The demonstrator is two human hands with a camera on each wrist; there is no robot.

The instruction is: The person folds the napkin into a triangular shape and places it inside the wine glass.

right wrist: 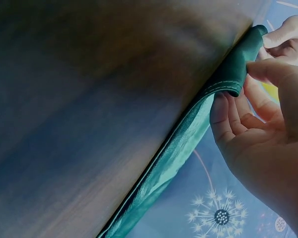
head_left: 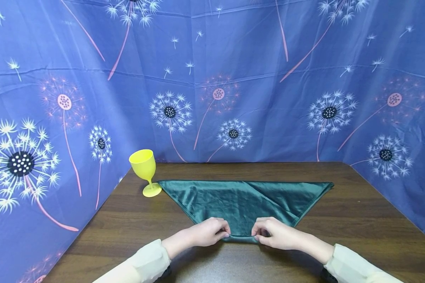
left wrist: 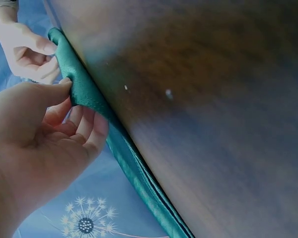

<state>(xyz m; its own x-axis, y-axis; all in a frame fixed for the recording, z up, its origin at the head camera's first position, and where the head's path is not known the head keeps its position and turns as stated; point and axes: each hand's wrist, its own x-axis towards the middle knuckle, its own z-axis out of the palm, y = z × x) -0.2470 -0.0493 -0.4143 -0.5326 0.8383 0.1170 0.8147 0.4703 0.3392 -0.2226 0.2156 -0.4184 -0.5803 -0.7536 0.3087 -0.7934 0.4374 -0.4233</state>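
Observation:
A dark green satin cloth (head_left: 233,200) lies on the table, its long straight edge at the back and its narrower, folded-over edge at the front. The left hand (head_left: 209,232) pinches the left end of that front fold between thumb and fingers. At the fold's right end the right hand (head_left: 278,234) pinches it the same way. Both wrist views show the cloth's rolled edge (left wrist: 82,84) between the two hands, the thumb on top and the fingers beneath, as with the right hand (right wrist: 268,109). The cloth's underside is mostly hidden.
A yellow goblet (head_left: 143,167) stands upright at the table's back left, beside the cloth's left corner. The brown wooden table (head_left: 354,220) reaches a blue curtain (head_left: 269,118) with dandelion prints, which hangs behind it and along both sides.

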